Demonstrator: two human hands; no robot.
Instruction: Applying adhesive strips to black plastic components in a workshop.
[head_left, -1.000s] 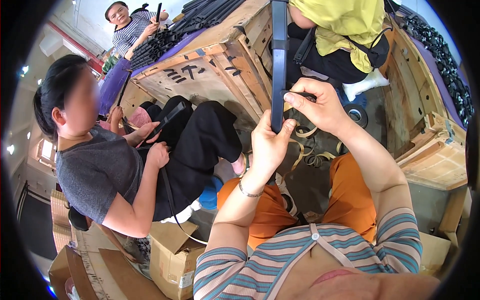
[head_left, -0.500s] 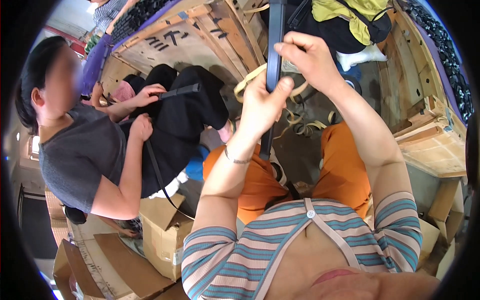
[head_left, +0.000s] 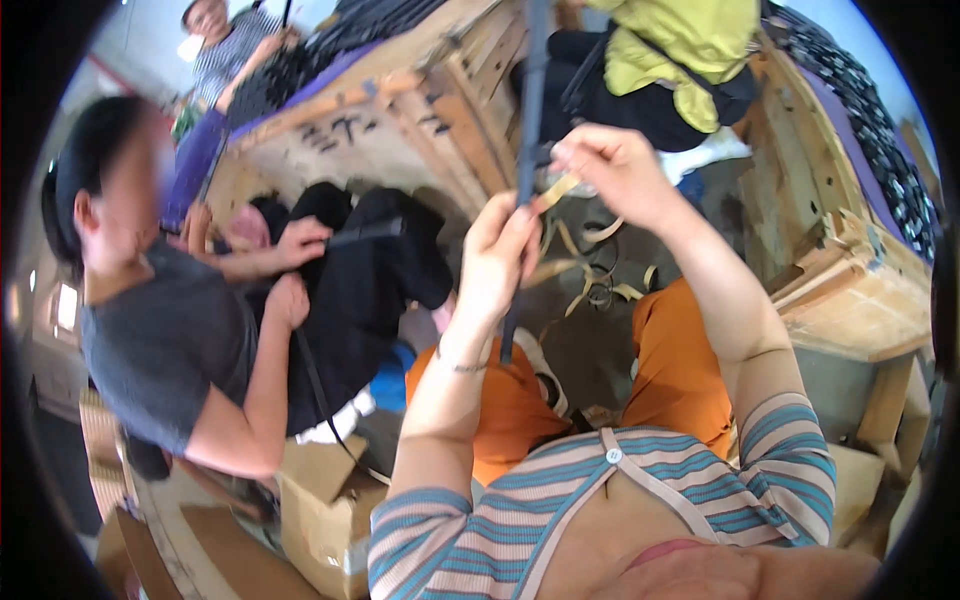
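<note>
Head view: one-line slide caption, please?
Left hand and right hand grip a long dark strip, the right pulling tan tape.

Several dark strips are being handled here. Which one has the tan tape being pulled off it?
The upright dark strip at centre, pinched by the wearer's left hand. The right hand pulls tan tape from it. The co-worker's strip lies horizontal, with no tape showing.

Dark grey strip point(head_left: 528, 120), tan tape point(head_left: 556, 190), orange trousers point(head_left: 680, 370), striped teal-and-pink shirt point(head_left: 470, 530), yellow-green garment point(head_left: 690, 45)
</note>
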